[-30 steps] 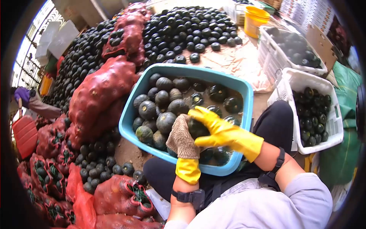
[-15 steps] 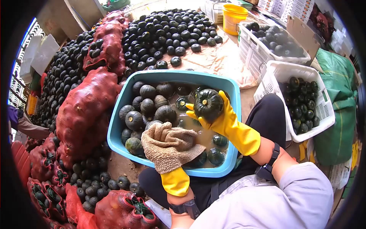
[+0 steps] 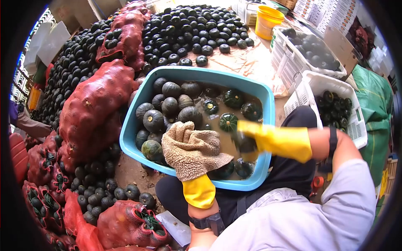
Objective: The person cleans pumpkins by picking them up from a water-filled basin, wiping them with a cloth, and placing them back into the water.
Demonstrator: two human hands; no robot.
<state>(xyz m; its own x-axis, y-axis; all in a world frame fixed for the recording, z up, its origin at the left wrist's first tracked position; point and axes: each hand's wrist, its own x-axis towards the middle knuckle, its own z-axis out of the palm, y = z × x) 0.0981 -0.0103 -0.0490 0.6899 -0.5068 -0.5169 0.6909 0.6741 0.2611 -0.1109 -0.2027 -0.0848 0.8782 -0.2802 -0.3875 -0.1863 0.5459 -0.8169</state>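
Note:
My right hand, in a yellow rubber glove and smeared by motion, grips a dark green squash low over the right side of a blue tub. Its fingers point left across the squash. A brown fleecy towel covers my left hand; only the yellow cuff shows, and the fingers are hidden beneath the cloth. Dull dark squashes are heaped in the tub's left half. Wet, shiny squashes float in murky water on the right, one striped squash close to my right glove.
White crates with squashes stand to the right, beside green sacking. A yellow bucket is behind. Squashes cover the floor beyond the tub. Red mesh sacks line the left, and a person's arm shows there.
My right hand has come down and to the right with the squash, turning so its fingers point left. The towel-covered left hand stays over the tub. The whole view has shifted slightly.

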